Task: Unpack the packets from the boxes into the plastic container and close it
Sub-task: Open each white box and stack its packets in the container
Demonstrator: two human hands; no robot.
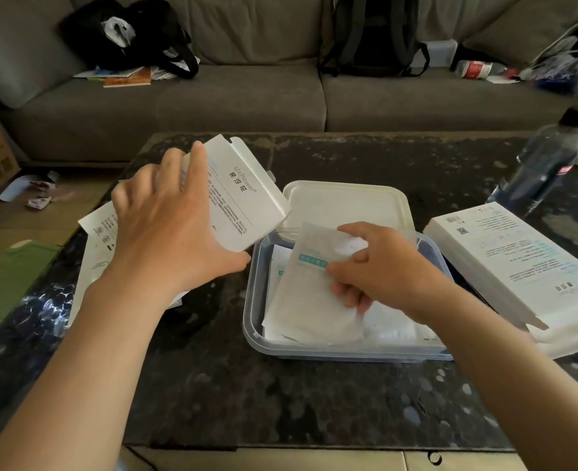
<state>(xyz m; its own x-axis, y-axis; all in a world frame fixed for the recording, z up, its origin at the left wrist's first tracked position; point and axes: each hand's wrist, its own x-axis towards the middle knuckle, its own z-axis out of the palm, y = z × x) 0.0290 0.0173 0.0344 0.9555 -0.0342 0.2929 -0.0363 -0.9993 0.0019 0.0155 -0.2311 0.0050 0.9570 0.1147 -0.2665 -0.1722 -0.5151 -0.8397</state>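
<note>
My left hand (172,229) grips a white printed box (243,198), held tilted above the table to the left of the clear plastic container (252,321). My right hand (376,266) pinches a white packet (308,297) with a teal stripe over the container, on top of other white packets (393,329) lying inside. The container's white lid (345,202) lies just behind it. Two more white boxes (512,260) are stacked to the right of the container. Another flattened white box (93,253) lies under my left forearm.
A dark speckled table (281,396) carries everything. A clear plastic bottle (549,158) stands at the far right. Behind the table runs a grey sofa (247,96) with a black bag (127,32), a backpack (372,35) and loose clutter. Litter lies on the floor at left.
</note>
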